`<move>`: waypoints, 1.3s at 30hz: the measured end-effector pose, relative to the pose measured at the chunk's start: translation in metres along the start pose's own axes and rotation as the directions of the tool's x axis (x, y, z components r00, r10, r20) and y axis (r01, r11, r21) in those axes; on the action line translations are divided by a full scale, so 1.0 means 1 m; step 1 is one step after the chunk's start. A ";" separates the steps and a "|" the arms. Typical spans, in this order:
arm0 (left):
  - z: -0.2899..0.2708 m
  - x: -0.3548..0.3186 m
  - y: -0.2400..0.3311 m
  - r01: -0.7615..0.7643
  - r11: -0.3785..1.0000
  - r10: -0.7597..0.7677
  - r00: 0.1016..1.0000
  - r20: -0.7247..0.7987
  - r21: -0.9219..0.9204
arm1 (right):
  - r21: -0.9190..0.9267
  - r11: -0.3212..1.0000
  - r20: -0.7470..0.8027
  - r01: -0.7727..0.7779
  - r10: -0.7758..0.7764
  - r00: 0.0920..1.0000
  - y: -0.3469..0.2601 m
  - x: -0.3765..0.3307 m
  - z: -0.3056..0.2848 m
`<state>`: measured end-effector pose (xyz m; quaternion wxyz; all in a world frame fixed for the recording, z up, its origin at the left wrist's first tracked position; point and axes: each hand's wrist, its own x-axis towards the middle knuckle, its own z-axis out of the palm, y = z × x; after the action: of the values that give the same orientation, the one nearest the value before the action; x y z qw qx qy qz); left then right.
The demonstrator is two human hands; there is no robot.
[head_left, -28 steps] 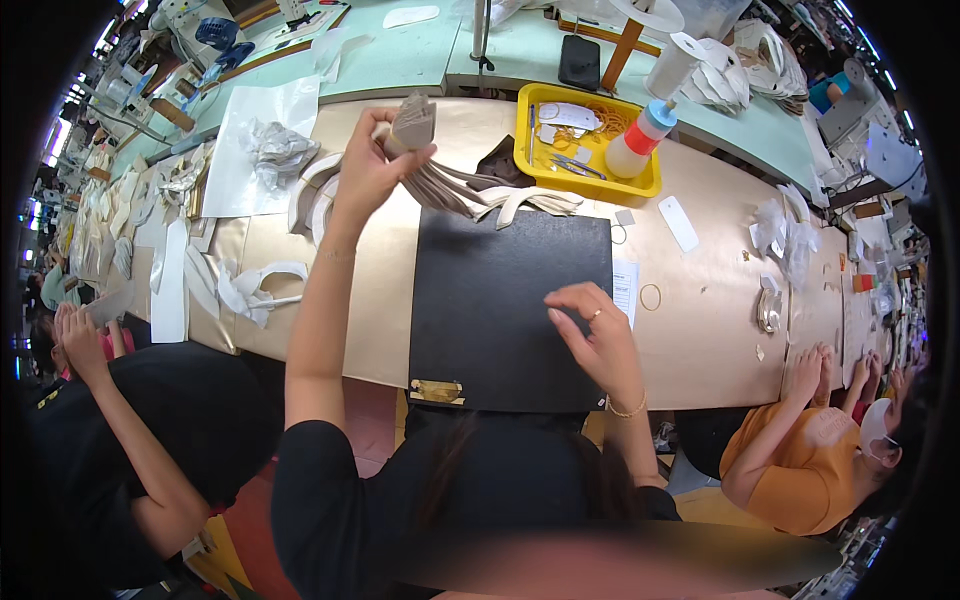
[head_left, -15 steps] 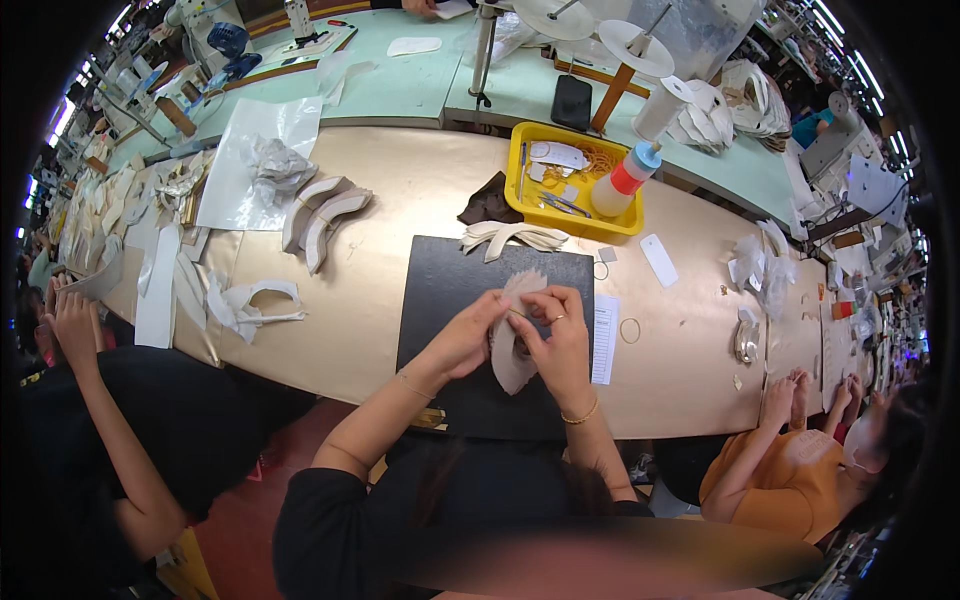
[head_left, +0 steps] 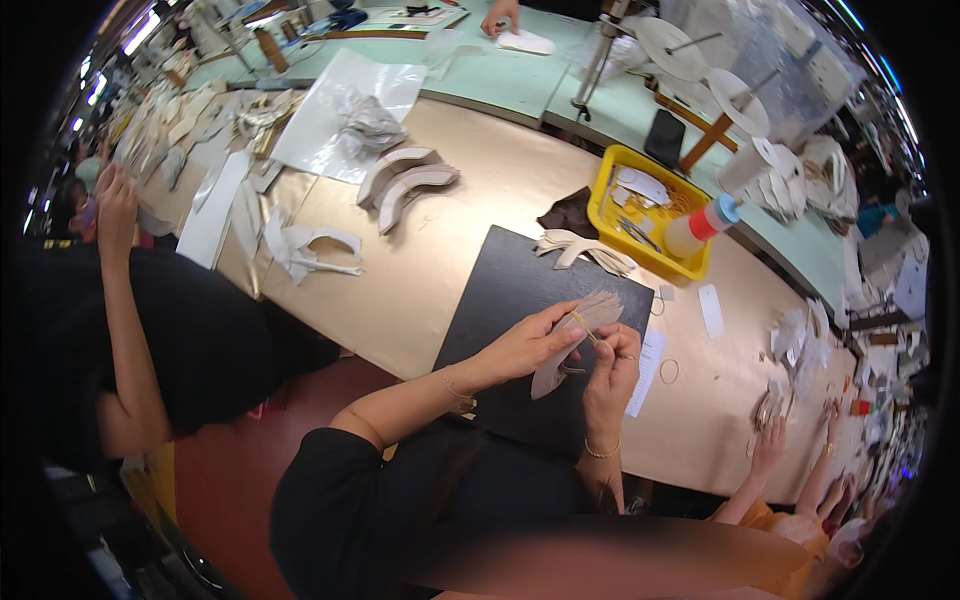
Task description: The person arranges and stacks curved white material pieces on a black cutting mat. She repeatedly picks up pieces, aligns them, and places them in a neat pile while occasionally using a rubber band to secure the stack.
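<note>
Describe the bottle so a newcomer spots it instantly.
On the gold-coloured table, beyond the black board, sits a yellow tray. Toward its right end is a pale bottle, the only item there with a red band and blue top.

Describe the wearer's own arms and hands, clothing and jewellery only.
The left hand and right hand are gloveless. A black short sleeve covers the left upper arm, leaving the forearm bare; the right sleeve is hard to make out. A thin bracelet circles the left wrist, and a gold-coloured chain bracelet the right.
</note>
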<state>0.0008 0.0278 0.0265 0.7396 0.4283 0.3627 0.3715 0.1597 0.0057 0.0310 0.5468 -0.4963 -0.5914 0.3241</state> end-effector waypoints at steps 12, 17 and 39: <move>-0.034 -0.018 0.037 0.153 0.902 -0.253 0.945 0.206 0.403 | -0.025 0.958 -0.229 -0.285 0.272 0.935 0.020 0.009 -0.068; -0.036 -0.012 0.010 0.146 0.982 -0.159 0.982 -0.103 -0.119 | 0.351 0.900 -0.273 -0.258 0.362 0.891 0.043 0.000 -0.075; -0.054 0.099 0.013 0.075 0.831 -0.363 0.824 0.435 0.552 | -0.350 0.937 0.327 -0.017 0.139 0.935 0.049 0.018 -0.043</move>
<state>-0.0028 0.1367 -0.0031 0.7075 0.6469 0.2817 0.0400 0.2139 0.0304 -0.0006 0.3263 -0.5419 -0.7051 0.3206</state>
